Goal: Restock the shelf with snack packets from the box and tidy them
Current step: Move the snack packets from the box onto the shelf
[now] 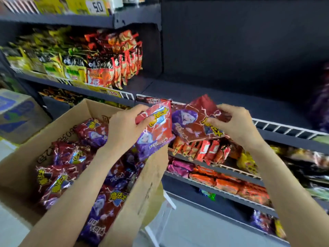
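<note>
While the left hand (128, 125) grips 1 red snack packet (156, 129) above the box (17, 168), the right hand (231, 122) pinches another packet (194, 122) near the shelf (284, 111) rail.

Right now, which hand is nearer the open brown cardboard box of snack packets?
Left. The left hand grips a red-and-purple packet above the cardboard box's far right corner; the right hand holds another packet beside the shelf rail.

A price card (97, 6) on the top shelf reads "50". A yellow price tag (112, 93) on the middle shelf's rail reads "30". A snack packet (105, 209) in the cardboard box (23, 168) reads "魔法".
</note>
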